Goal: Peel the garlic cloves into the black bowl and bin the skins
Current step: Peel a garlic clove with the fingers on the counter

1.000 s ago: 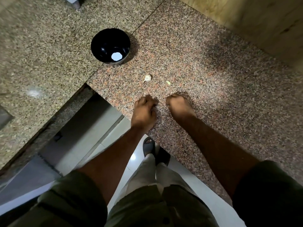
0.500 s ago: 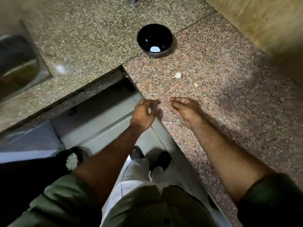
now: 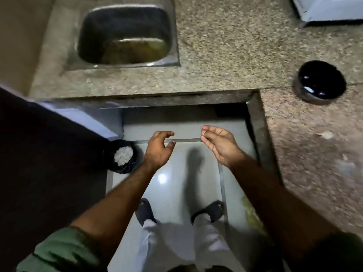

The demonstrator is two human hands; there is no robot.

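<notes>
From the head view, the bin (image 3: 122,156) sits on the floor to your left, just beside your left hand (image 3: 157,150) and a little lower in the picture; that hand is much the nearer one, your right hand (image 3: 220,144) lying well to the other side; your left fingers are loosely curled and apart, and I cannot tell whether any skins lie under them; your right hand is cupped palm-up, fingers close together, with something pale at the fingertips too small to name; the black bowl (image 3: 320,82) stands far right on the counter (image 3: 225,55), a pale scrap (image 3: 326,135) lying below it.
</notes>
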